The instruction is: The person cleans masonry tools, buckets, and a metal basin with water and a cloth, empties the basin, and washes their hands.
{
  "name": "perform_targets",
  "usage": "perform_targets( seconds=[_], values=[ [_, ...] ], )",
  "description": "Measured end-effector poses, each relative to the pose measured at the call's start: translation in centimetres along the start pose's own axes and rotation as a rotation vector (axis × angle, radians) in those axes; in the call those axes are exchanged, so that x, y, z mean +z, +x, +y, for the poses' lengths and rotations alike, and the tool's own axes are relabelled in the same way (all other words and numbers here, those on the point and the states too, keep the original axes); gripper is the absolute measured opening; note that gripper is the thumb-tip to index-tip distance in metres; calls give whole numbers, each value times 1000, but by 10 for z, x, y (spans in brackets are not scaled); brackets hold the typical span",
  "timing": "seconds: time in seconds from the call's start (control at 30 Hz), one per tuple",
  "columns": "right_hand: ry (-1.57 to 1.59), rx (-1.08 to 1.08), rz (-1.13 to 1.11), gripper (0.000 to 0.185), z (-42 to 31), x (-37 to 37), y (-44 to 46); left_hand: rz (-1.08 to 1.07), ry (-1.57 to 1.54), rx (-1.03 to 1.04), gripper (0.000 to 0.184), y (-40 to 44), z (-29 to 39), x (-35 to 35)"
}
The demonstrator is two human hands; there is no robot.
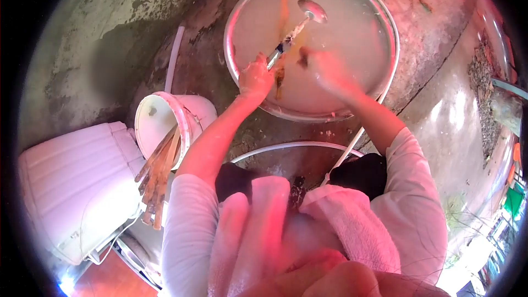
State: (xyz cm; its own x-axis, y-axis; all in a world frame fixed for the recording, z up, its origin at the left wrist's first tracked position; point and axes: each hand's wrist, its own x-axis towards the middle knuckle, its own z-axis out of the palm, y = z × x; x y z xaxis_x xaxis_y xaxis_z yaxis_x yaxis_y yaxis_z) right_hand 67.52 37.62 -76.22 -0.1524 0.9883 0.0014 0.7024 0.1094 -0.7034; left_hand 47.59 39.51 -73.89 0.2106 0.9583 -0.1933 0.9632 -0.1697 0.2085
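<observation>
My left hand (257, 80) is closed around the handle of a metal ladle (312, 10). The ladle's round head points away from me over a wide metal basin (231, 55) of cloudy, whitish liquid. Pale and brown residue covers part of its shaft. Beside the shaft, my right hand (328, 70) is bent over the liquid, its fingers closed and blurred. A small dark brown thing (303, 58) shows at its fingertips, too smeared to name. Brownish streaks (280, 80) appear in the basin near my left hand.
A white bucket (155, 111) lies tipped at left, with wooden strips (162, 170) against its mouth. Further left is a large white tub (82, 181). A pale hose (347, 157) curves along the basin's right side and near my legs. The concrete floor (434, 93) looks wet.
</observation>
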Motion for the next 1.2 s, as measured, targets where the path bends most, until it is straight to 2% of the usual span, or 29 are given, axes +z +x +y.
perform_targets(
  seconds=[0.1,0.2,0.3,0.37,0.5,0.6,0.67,0.7,0.77,0.8,0.93,1.07,1.2],
  values=[
    [-42,7,-92,12,-29,29,-15,-59,-72,-43,43,8,0,6],
    [-110,32,-106,11,-20,24,-7,-36,-126,-34,42,13,-5,17],
    [-167,-82,159,12,-11,9,-5,75,-160,-25,38,11,-7,18],
    [-268,-42,135,14,-8,-3,5,122,-186,-18,35,8,-9,18],
    [-348,-5,58,18,10,2,13,-3,-378,-12,30,-5,7,2],
    [-391,42,81,14,27,3,15,-55,-453,-38,28,-9,9,6],
    [73,405,185,10,105,0,29,-80,-420,-50,29,-9,8,6],
    [315,578,235,9,129,0,34,35,-384,0,30,-10,12,-3],
    [-82,413,286,11,101,0,10,263,-303,105,32,-11,22,-28],
    [-291,310,288,13,81,-6,-1,259,-296,69,33,-8,25,-30],
    [-146,280,406,12,10,-31,17,182,-300,-33,34,3,28,-27],
    [-195,-42,308,7,-5,-14,7,159,-176,-100,28,10,11,-19],
    [-367,-102,213,15,-18,-3,15,139,-188,-35,30,-1,10,-10]
  ],
)
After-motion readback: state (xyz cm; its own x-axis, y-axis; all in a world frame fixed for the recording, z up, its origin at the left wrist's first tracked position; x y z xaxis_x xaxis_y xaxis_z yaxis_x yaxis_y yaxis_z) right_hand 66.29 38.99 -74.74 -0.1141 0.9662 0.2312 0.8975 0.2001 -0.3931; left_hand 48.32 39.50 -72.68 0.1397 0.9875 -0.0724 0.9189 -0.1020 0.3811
